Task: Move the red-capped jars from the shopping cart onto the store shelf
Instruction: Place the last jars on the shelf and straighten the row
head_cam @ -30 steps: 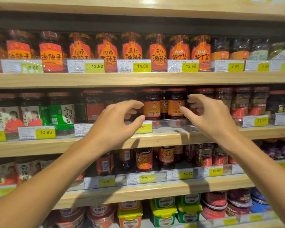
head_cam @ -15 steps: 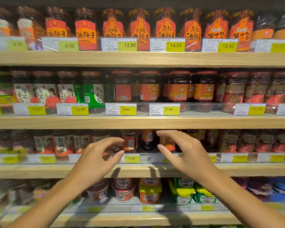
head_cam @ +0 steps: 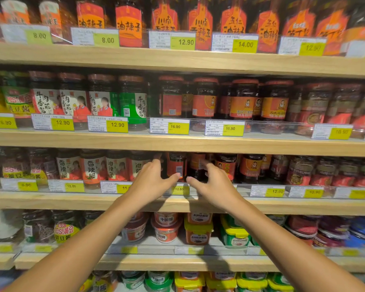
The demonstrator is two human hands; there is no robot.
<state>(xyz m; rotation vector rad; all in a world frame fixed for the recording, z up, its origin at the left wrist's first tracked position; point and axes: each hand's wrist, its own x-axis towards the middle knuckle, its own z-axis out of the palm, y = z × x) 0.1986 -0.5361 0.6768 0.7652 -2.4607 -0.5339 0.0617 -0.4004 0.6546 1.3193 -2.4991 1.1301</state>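
Observation:
Both my hands reach up to the wooden store shelf [head_cam: 177, 204], third board from the top. My left hand [head_cam: 154, 182] and my right hand [head_cam: 213, 184] hover side by side with loosely curved fingers and thumbs pointing at each other, holding nothing. Between them stands a dark jar with a red label [head_cam: 176, 166], and my left thumb tip lies over its lower edge. Another dark jar [head_cam: 195, 165] stands just behind my right fingers. Red-capped jars [head_cam: 243, 100] line the board above. The shopping cart is out of view.
Clear plastic rails with yellow price tags [head_cam: 230, 128] run along each shelf front. Jars with white and green labels [head_cam: 133, 102] fill the left side. Red, yellow and green tubs [head_cam: 197, 230] sit on the lower board, under my forearms.
Both hands have dropped from the second board to the third one and moved closer together. The view has shifted lower and nearer to the shelves. Neither hand has taken hold of anything.

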